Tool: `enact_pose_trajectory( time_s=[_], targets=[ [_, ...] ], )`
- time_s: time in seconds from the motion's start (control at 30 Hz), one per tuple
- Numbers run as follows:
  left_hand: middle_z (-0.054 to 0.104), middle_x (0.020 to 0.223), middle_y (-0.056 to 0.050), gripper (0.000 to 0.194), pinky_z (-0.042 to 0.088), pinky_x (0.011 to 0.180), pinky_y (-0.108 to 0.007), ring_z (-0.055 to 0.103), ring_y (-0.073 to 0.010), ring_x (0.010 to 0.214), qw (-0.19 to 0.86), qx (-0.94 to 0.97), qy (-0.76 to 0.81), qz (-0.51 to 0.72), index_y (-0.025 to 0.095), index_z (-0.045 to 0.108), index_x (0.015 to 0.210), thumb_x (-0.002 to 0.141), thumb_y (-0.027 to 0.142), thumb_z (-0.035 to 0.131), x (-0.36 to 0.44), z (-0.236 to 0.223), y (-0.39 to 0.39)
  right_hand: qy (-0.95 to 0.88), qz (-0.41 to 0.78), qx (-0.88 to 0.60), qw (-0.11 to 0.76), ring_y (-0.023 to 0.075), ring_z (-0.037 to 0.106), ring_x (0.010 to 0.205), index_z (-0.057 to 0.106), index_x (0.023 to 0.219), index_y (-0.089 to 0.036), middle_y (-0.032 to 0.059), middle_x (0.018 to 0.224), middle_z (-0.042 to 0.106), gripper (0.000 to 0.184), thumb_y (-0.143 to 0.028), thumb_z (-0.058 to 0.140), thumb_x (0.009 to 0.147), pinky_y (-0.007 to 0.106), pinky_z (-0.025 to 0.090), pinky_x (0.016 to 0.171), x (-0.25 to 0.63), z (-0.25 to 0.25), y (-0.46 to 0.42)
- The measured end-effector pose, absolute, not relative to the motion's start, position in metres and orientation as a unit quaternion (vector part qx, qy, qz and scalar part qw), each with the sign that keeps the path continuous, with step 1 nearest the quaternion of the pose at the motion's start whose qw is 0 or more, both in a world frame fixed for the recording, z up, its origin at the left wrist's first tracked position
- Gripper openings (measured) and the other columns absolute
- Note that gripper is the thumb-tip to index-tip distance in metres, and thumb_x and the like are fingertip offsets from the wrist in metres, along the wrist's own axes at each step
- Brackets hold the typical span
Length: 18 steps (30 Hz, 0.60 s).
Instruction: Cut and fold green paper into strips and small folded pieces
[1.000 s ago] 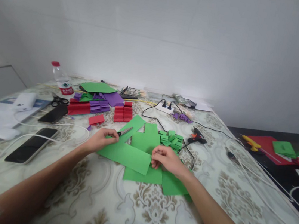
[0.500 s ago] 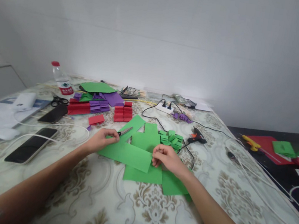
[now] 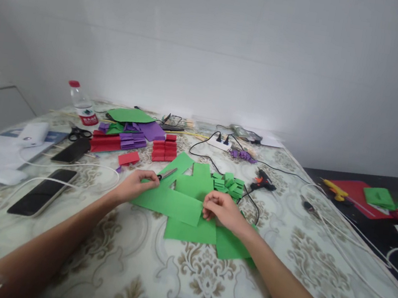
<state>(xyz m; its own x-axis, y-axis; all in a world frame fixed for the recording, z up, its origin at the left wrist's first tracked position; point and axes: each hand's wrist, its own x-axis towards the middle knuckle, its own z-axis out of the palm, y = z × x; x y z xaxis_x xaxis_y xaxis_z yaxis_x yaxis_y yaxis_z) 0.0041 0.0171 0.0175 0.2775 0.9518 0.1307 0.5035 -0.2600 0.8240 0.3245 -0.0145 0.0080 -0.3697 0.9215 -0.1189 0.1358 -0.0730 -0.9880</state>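
A green paper strip (image 3: pixel 171 204) stretches between my two hands above other green sheets. My left hand (image 3: pixel 136 186) is closed on its left end, thumb and fingers pinched. The strip's right end is pinched by my right hand (image 3: pixel 223 211), fingers curled. Scissors (image 3: pixel 167 174) show beside my left fingertips, blades pointing up and right; whether that hand touches them I cannot tell. Under the strip lie overlapping green sheets (image 3: pixel 191 232). Several folded green paper pieces (image 3: pixel 228 185) sit just beyond my right hand.
A black glue gun (image 3: pixel 264 180) and white power strip (image 3: pixel 219 143) lie behind, with cables. To the left are red folded papers (image 3: pixel 164 149), purple folded papers (image 3: pixel 132 141), phones (image 3: pixel 43 193) and a bottle (image 3: pixel 86 112). A yellow tool (image 3: pixel 335 190) lies on the dark surface at right.
The green strip's lower right corner has lifted slightly. Both hands stay in nearly the same place, pinching its ends.
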Motion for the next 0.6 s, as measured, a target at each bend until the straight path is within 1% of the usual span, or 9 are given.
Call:
enact_pose_trajectory(
  time_s=[0.13, 0.3, 0.47, 0.53, 0.6],
  targets=[
    [0.075, 0.078, -0.002, 0.027, 0.050, 0.083, -0.032, 0.066, -0.0235, 0.081, 0.342, 0.720, 0.505, 0.331, 0.019, 0.072, 0.073, 0.078, 0.045, 0.066, 0.005, 0.018, 0.016, -0.600, 0.560, -0.451, 0.350, 0.0149, 0.063, 0.055, 0.061, 0.076, -0.020, -0.0013, 0.062, 0.066, 0.017, -0.035, 0.069, 0.076, 0.026, 0.052, 0.055, 0.324, 0.008, -0.015],
    [0.074, 0.077, -0.001, 0.026, 0.050, 0.081, -0.031, 0.066, -0.0228, 0.079, 0.347, 0.720, 0.501, 0.331, 0.020, 0.071, 0.072, 0.079, 0.044, 0.066, 0.007, 0.019, 0.015, -0.614, 0.529, -0.459, 0.364, 0.0125, 0.056, 0.050, 0.059, 0.073, -0.021, -0.0052, 0.057, 0.055, 0.014, -0.031, 0.068, 0.076, 0.024, 0.045, 0.052, 0.324, 0.009, -0.017],
    [0.073, 0.076, 0.000, 0.025, 0.049, 0.081, -0.030, 0.065, -0.0221, 0.079, 0.354, 0.716, 0.497, 0.339, 0.019, 0.070, 0.071, 0.079, 0.043, 0.066, 0.008, 0.017, 0.016, -0.618, 0.525, -0.466, 0.353, 0.0131, 0.057, 0.051, 0.059, 0.073, -0.021, -0.0048, 0.057, 0.056, 0.014, -0.032, 0.067, 0.077, 0.024, 0.044, 0.051, 0.320, 0.005, -0.017],
    [0.073, 0.076, -0.001, 0.029, 0.049, 0.082, -0.031, 0.065, -0.0229, 0.081, 0.359, 0.713, 0.491, 0.349, 0.019, 0.071, 0.071, 0.081, 0.045, 0.062, 0.007, 0.016, 0.017, -0.616, 0.529, -0.468, 0.348, 0.0134, 0.057, 0.051, 0.059, 0.072, -0.021, -0.0048, 0.058, 0.056, 0.016, -0.034, 0.068, 0.075, 0.024, 0.045, 0.050, 0.319, 0.002, -0.016],
    [0.074, 0.080, -0.004, 0.034, 0.048, 0.085, -0.033, 0.065, -0.0242, 0.084, 0.365, 0.710, 0.480, 0.363, 0.018, 0.072, 0.073, 0.084, 0.045, 0.054, 0.005, 0.015, 0.017, -0.614, 0.534, -0.469, 0.343, 0.0138, 0.058, 0.051, 0.059, 0.072, -0.021, -0.0047, 0.058, 0.056, 0.018, -0.036, 0.069, 0.074, 0.025, 0.047, 0.050, 0.318, -0.001, -0.015]
  ],
)
